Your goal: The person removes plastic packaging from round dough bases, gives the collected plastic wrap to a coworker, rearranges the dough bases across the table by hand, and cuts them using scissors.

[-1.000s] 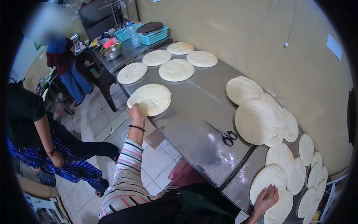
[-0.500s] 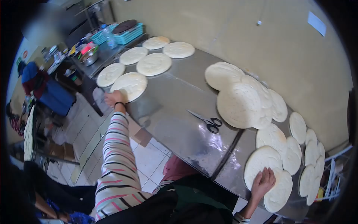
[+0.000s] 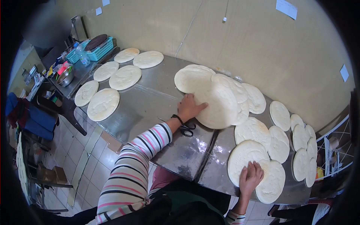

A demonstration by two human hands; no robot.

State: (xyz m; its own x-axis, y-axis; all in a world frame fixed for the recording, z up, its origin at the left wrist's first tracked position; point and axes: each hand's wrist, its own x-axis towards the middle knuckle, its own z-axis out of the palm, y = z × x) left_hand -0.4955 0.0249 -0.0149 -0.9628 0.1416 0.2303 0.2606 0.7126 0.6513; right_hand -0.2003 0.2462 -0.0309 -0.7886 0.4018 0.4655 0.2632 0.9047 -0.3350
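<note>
My left hand (image 3: pixel 190 107), in a striped sleeve with a dark bracelet, is at the left edge of a large round flatbread (image 3: pixel 219 107) on top of an overlapping pile. Its thumb is spread away from the fingers over the bread; whether fingertips are under the edge I cannot tell. Just below the wrist lie black-handled scissors (image 3: pixel 188 129), partly covered by my arm. My right hand (image 3: pixel 251 175) rests loosely, fingers a little bent, on another flatbread (image 3: pixel 243 153) at the near right, which overlaps a second flatbread (image 3: pixel 273 183).
Several flatbreads (image 3: pixel 125 77) lie spread on the left of the metal table (image 3: pixel 150 101), and more (image 3: pixel 300 168) at its right end. A seam (image 3: pixel 206 155) crosses the tabletop. Beyond the left end are a turquoise basket (image 3: pixel 101 50), a bottle (image 3: pixel 81 55) and a metal bowl (image 3: pixel 65 77).
My left hand has left the flatbread at the far left and moved right to the pile. My right hand stays on its flatbread. The view has turned to the right.
</note>
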